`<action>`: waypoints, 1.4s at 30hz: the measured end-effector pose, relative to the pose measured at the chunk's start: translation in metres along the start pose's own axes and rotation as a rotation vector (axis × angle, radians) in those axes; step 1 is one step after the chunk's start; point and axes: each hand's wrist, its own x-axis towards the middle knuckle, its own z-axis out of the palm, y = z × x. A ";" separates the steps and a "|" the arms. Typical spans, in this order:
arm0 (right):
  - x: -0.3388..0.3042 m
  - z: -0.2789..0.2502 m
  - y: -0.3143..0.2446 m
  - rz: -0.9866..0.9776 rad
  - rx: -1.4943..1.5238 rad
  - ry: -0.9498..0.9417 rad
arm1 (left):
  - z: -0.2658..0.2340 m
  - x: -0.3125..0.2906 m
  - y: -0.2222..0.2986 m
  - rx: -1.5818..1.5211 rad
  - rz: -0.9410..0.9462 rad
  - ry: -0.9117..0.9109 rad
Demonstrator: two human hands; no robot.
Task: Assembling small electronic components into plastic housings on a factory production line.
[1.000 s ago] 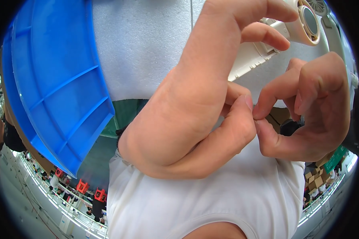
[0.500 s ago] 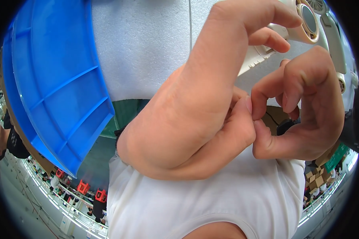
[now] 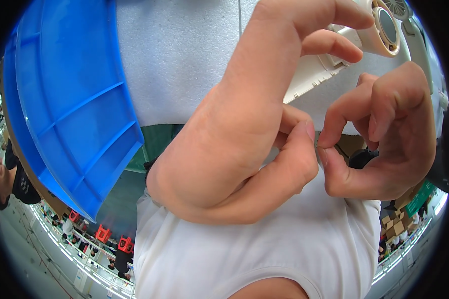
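Observation:
In front of my white shirt, both hands are raised close together. My left hand pinches with thumb and index finger, while its other fingers are bent loosely toward the upper right. My right hand faces it, thumb tip and index fingertip pressed together and the other fingers curled. A narrow gap lies between the two pinches. Anything held there is too small or hidden to name. Behind the left fingers lies a cream plastic housing, partly covered; close to it is a round cream part with a grey disc face.
A blue plastic bin stands at the left, beside a white foam-like work surface. Pale plastic parts and a round grille lie at the upper right. Red stools and another person are farther off.
The two pinches were touching and are now slightly apart. My right hand has shifted a little right, and my left hand a little left.

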 end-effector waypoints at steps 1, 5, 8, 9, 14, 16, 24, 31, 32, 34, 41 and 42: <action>0.000 -0.001 -0.001 0.005 -0.004 0.009 | 0.000 0.001 0.001 0.006 0.001 -0.003; 0.006 -0.014 -0.010 -0.042 -0.058 0.051 | -0.001 0.000 0.008 0.063 0.073 -0.011; 0.001 -0.039 0.001 -0.141 -0.319 0.389 | -0.010 -0.002 0.007 0.107 0.185 0.052; -0.003 -0.045 0.009 -0.169 -0.418 0.519 | -0.013 -0.008 0.002 0.088 0.203 0.108; -0.010 -0.077 0.029 0.101 -0.585 0.922 | -0.027 -0.009 -0.002 0.318 0.326 0.325; -0.015 -0.084 0.035 0.155 -0.496 0.879 | -0.031 -0.002 -0.001 0.387 0.354 0.396; 0.017 -0.063 0.018 -0.023 -0.502 0.426 | -0.029 0.032 -0.002 0.873 0.181 0.721; 0.023 -0.051 0.012 0.122 -0.420 0.250 | -0.037 0.034 -0.006 0.735 0.189 0.817; 0.027 -0.055 0.010 0.106 -0.407 0.228 | -0.036 0.033 -0.003 0.725 0.169 0.828; 0.030 -0.059 0.009 0.088 -0.411 0.217 | -0.033 0.031 -0.005 0.706 0.165 0.833; 0.059 -0.065 0.006 0.091 -0.372 0.168 | -0.041 0.032 -0.007 0.635 0.287 0.804; 0.062 -0.065 0.006 0.082 -0.385 0.165 | -0.042 0.033 -0.008 0.626 0.297 0.813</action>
